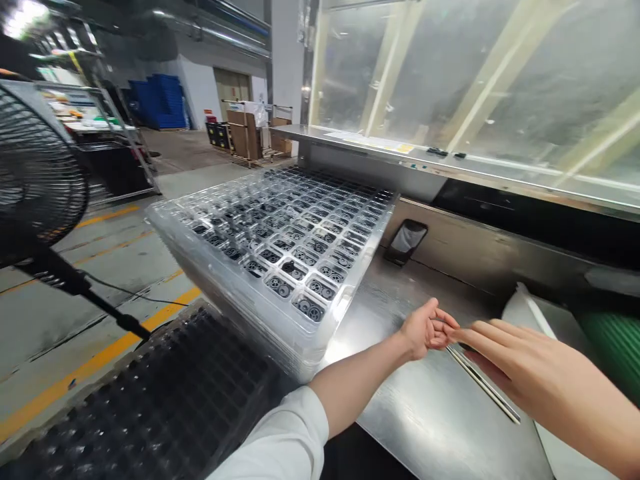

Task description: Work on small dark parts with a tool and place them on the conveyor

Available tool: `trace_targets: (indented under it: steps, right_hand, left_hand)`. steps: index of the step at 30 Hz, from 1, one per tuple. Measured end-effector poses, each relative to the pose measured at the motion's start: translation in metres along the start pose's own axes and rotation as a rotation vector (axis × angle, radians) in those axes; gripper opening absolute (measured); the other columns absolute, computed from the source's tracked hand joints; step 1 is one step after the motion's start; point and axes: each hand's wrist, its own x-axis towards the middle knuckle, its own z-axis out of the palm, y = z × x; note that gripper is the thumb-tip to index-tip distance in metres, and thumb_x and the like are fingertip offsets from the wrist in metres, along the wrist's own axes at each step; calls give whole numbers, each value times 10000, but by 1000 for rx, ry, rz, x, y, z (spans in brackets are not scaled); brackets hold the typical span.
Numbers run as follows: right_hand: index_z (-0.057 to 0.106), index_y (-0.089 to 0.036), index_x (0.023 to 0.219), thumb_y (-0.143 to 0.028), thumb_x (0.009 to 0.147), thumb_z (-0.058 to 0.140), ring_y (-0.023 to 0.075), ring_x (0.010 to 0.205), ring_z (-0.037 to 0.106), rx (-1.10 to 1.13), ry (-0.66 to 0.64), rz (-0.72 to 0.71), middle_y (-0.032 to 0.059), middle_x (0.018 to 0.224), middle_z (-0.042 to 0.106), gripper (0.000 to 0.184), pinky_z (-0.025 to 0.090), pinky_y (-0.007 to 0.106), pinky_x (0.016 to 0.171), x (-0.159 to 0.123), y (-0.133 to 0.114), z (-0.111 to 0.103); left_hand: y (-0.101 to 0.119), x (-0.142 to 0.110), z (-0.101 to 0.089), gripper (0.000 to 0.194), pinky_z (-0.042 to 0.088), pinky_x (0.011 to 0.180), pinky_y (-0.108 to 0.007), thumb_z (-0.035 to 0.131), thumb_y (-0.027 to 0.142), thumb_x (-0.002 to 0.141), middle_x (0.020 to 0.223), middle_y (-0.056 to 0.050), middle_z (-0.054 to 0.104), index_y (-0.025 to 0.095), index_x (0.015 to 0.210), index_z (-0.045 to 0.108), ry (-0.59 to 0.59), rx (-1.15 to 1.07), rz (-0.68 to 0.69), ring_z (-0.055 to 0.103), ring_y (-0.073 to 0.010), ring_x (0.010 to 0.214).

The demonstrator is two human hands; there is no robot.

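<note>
My left hand (426, 331) is over the steel table (400, 393), palm turned up and fingers curled. My right hand (520, 357) comes in from the right, its fingers pressed together, the tips meeting the left fingers. Whatever lies between them is too small or hidden to name. A pair of thin pale sticks (487, 388) runs under the hands along the table; I cannot tell whether a hand touches them. Left of the hands is a stack of clear plastic trays (240, 287), the top one's pockets holding black wheel-like parts (309, 308).
A phone-like black object (406, 241) lies by the table's back wall. At right are a white container (533, 313) and something green and ribbed (613, 353). A dark pocketed tray (150, 400) sits low at left, below a black fan (40, 173). A steel shelf (350, 141) runs behind.
</note>
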Motion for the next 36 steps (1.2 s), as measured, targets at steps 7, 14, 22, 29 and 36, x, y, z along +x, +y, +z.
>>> trace_targets:
  steps: [7, 14, 22, 29, 36]
  right_hand:
    - [649, -176, 1047, -158, 1068, 422, 243, 787, 541, 31, 75, 299, 59, 898, 619, 229, 344, 373, 683, -2, -34, 58]
    - [671, -190, 1075, -224, 1017, 492, 263, 893, 568, 161, 237, 577, 74, 1017, 637, 191, 423, 385, 770, -23, -31, 108]
    - [652, -226, 1214, -217, 1059, 492, 287, 1083, 631, 304, 472, 753, 107, 1222, 602, 223, 563, 423, 868, -74, -77, 80]
    - [655, -208, 1197, -118, 1129, 516, 230, 952, 667, 124, 396, 551, 67, 1102, 670, 179, 550, 368, 799, -112, -94, -45]
    - [754, -192, 1109, -185, 1117, 693, 200, 935, 687, -328, 320, 634, 40, 1067, 713, 62, 532, 326, 868, -162, -35, -210]
  left_hand:
    - [-10, 0, 1, 631, 245, 477, -217, 623, 735, 937, 618, 8, 484, 170, 690, 489, 10, -188, 9, 430, -90, 508]
    - [-12, 2, 2, 633, 69, 454, -242, 822, 659, 811, 546, 60, 397, 184, 671, 429, 256, -81, 37, 255, -37, 417]
    - [-11, 1, 4, 446, 57, 430, -197, 734, 533, 956, 548, 105, 336, 177, 831, 497, 170, 3, 37, 185, -25, 380]
    - [-9, -3, 2, 404, 149, 405, -199, 585, 480, 1062, 594, 77, 348, 187, 809, 466, 178, -129, 31, 253, -47, 384]
    - [-6, -12, 6, 326, 199, 409, -207, 541, 375, 1081, 615, 76, 352, 184, 827, 470, 181, -108, 27, 266, -46, 391]
